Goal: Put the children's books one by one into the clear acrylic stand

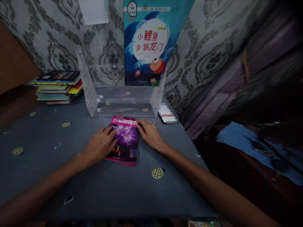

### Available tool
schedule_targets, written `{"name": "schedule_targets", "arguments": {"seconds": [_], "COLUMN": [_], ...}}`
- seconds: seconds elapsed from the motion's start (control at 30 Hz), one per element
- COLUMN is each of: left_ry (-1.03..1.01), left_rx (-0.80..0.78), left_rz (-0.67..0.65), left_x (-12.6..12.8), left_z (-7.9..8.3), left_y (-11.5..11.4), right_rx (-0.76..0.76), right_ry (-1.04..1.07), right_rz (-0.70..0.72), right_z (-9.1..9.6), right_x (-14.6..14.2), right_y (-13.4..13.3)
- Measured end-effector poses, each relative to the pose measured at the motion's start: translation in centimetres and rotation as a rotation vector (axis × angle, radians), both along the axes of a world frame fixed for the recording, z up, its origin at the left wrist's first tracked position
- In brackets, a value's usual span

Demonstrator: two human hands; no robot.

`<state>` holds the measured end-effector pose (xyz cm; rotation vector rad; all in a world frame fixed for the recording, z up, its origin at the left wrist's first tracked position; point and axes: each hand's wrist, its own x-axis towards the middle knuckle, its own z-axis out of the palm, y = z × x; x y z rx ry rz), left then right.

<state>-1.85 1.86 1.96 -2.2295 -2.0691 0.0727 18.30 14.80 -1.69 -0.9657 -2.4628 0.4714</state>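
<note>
A small book [126,134] with a purple and pink cover lies on the cloth-covered table, its lower right part blurred out. My left hand [100,143] rests over its left edge, fingers spread on the cover. At the upper right corner, the fingers of my right hand [150,134] are stretched out and touch the edge. Just behind the book stands a clear plastic rack [124,108] with open shelves. A large blue picture book [149,71] with orange fish on its cover stands upright in the right half of this rack.
A stack of books [58,90] sits at the back left. Right of the rack lies a phone-like object [167,113], partly blurred out. The dark blue tablecloth [59,170] has pineapple prints. Patterned wall covering rises behind, and a purple curtain [213,82] hangs at the right.
</note>
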Motion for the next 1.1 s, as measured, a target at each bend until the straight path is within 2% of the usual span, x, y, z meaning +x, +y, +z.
{"name": "schedule_targets", "arguments": {"seconds": [0.13, 0.27, 0.37, 0.43, 0.5, 0.67, 0.8, 0.93, 1.1], "left_ry": [0.030, 0.093, 0.026, -0.030, -0.042, -0.018, -0.014, 0.004, -0.009], "left_rx": [0.038, 0.051, 0.054, 0.063, 0.091, 0.189, 0.265, 0.258, 0.281], "left_rz": [-0.069, -0.091, -0.250, -0.387, -0.442, -0.480, -0.533, -0.533, -0.528], "left_x": [-0.1, 0.8, 2.3, 3.2, 3.8, 3.9, 3.7, 3.8, 3.9], "left_z": [0.1, 0.8, 0.8, 0.2, -0.7, -1.9, -1.6, -1.5, -2.1], "left_y": [0.8, 0.6, -0.1, -0.7, -1.1, -1.4, -1.3, -1.3, -1.4], "right_rx": [0.019, 0.024, 0.021, 0.023, 0.025, 0.030, 0.026, -0.035, -0.142], "right_ry": [0.048, 0.061, 0.060, 0.057, 0.057, 0.088, 0.100, 0.117, 0.066], "right_rz": [0.013, 0.021, 0.023, 0.023, 0.025, 0.044, 0.079, 0.085, 0.237], "right_z": [-1.1, -1.5, -1.7, -1.8, -2.0, -2.2, -2.0, -1.2, 0.1], "right_x": [-0.6, -0.5, -0.4, -0.4, -0.4, -0.1, 0.2, 1.0, 2.7], "right_y": [2.0, 2.2, 2.0, 1.9, 2.0, 1.8, 1.2, -0.1, -1.5]}}
